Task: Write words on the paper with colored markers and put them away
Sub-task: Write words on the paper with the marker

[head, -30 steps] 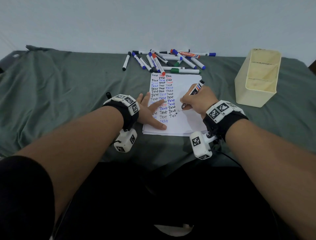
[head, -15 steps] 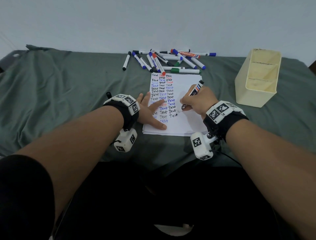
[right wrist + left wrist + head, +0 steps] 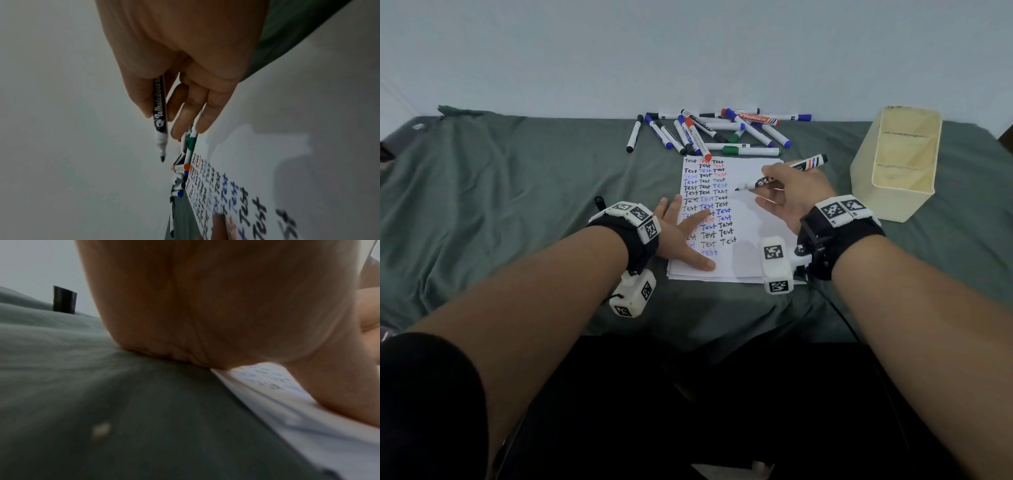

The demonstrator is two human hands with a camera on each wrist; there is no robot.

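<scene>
A white paper stack [image 3: 753,212] filled with rows of "Test" in black, blue and red lies on the green cloth. My left hand [image 3: 681,236] lies flat on its left edge with fingers spread; its palm [image 3: 216,305] fills the left wrist view. My right hand [image 3: 791,192] hovers above the sheet and grips an uncapped black whiteboard marker [image 3: 780,176], tip pointing left and off the paper. The right wrist view shows that marker [image 3: 159,120] held between thumb and fingers over the paper [image 3: 287,154]. A small black cap [image 3: 599,202] stands on the cloth left of my left wrist.
Several capped markers [image 3: 709,130] in blue, black, red and green lie in a loose pile behind the paper near the wall. A cream plastic holder [image 3: 893,161] with dividers stands at the right. Rumpled green cloth [image 3: 500,192] covers the table.
My right hand has lifted off the paper, moved away from me and turned, so the marker now lies nearly level with its tip off the sheet. My left hand has stayed put.
</scene>
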